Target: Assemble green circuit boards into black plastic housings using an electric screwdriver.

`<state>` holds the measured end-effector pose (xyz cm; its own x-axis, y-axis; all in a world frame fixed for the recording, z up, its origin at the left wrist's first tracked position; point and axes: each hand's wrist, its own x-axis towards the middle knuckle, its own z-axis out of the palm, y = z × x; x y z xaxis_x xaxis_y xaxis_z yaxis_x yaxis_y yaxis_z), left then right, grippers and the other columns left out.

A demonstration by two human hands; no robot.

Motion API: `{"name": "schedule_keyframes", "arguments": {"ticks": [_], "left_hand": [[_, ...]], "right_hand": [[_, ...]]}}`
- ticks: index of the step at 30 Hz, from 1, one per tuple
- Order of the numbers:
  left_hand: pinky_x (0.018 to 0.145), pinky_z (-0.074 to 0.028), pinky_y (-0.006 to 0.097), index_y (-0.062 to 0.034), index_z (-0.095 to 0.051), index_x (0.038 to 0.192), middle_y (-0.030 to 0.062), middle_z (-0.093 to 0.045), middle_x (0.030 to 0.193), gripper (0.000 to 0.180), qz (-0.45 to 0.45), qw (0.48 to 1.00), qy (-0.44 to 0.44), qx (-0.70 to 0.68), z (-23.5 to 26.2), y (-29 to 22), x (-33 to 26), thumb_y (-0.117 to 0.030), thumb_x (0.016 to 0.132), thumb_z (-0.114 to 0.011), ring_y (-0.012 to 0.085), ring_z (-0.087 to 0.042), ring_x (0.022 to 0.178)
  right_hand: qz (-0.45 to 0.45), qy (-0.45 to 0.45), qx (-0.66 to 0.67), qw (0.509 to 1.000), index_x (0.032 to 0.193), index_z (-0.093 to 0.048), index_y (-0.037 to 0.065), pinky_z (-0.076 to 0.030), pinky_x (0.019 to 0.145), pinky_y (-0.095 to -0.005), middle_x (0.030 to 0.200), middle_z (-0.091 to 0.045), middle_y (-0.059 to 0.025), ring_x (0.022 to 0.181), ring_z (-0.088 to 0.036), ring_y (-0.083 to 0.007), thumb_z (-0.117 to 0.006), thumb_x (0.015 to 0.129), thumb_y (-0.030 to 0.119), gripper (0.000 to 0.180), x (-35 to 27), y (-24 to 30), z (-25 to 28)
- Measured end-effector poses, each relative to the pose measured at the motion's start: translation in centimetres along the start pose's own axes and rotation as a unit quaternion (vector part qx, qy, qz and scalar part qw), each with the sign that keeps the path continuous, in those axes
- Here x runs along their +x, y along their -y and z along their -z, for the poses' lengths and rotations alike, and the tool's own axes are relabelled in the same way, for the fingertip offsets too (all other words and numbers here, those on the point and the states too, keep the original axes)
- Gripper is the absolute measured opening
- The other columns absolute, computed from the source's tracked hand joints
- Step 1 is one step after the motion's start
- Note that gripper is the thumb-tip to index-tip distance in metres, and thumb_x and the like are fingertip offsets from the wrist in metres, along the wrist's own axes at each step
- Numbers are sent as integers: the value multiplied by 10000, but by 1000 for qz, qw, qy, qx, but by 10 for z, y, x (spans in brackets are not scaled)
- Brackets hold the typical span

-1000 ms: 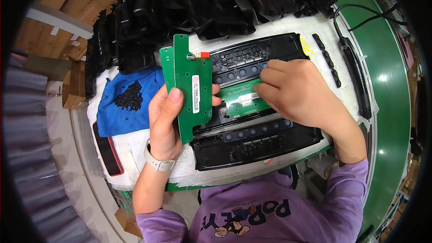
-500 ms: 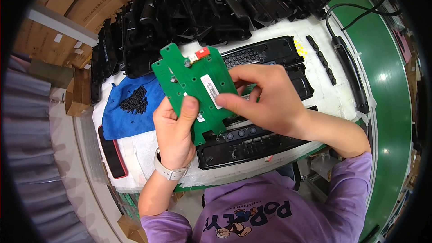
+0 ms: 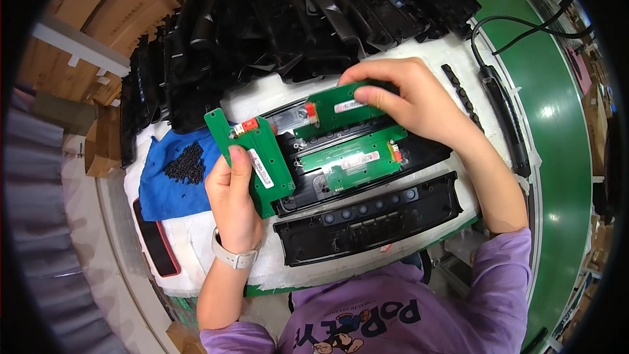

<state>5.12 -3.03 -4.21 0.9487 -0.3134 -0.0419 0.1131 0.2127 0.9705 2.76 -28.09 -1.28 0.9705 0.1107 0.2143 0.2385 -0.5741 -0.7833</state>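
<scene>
My left hand (image 3: 232, 206) pinches a green circuit board (image 3: 278, 174) with a red-and-white connector and a white label, thumb on its face. Whether more than one board is in that grip I cannot tell. Farther right, my right hand (image 3: 409, 101) holds another green circuit board (image 3: 322, 103) by its right part, tilted over the farthest black panel (image 3: 288, 118). Whether the board touches that panel is unclear. A third circuit board (image 3: 314, 159) lies in the middle black panel (image 3: 419, 160). Nearest me lies a black panel (image 3: 367, 226) with a row of round buttons.
Many black panels (image 3: 275, 26) stand stacked along the back. On the left, a blue cloth (image 3: 154, 187) carries a pile of small black screws (image 3: 185, 164), with a phone (image 3: 157, 246) nearby. A black button strip (image 3: 458, 92) and a corded black tool (image 3: 504, 115) lie on the right.
The boards, held close together before, are now apart. My right hand has carried one away to the far right over the panels. My left hand has shifted slightly left with its board.
</scene>
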Motion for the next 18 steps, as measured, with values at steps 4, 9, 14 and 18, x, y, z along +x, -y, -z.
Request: {"name": "schedule_keyframes", "arguments": {"ticks": [4,9,14,18], "left_hand": [[690,-486,226,9,-549,1099,143,-587,1095,385,10,1000,6,23,3,1,1,-316,946,-412,101,-575,838],[672,-477,219,11,-552,1090,149,-586,1098,381,22,999,3,35,4,-1,2,-315,945,-417,92,-569,813],[683,-468,215,7,-555,1083,152,-586,1102,371,38,998,3,53,10,1,2,-311,944,-421,90,-564,818],[701,-463,218,-2,-554,1088,150,-590,1096,370,41,996,10,74,11,1,3,-318,940,-430,94,-563,826]], "right_hand": [[3,33,-14,999,970,-600,-7,-456,681,-284,823,-627,-115,730,-593,-198,-562,811,54,175,1,-8,-4],[68,-7,-190,979,961,-625,28,-455,742,-349,836,-571,-100,840,-564,-274,-645,735,100,238,-1,-12,-6],[63,-43,-214,974,953,-631,44,-443,753,-352,854,-516,-76,844,-532,-245,-692,685,140,291,-2,-18,-10],[58,-43,-226,971,930,-629,49,-435,762,-345,852,-517,-70,856,-531,-235,-705,680,175,290,-2,-21,-9]]}}
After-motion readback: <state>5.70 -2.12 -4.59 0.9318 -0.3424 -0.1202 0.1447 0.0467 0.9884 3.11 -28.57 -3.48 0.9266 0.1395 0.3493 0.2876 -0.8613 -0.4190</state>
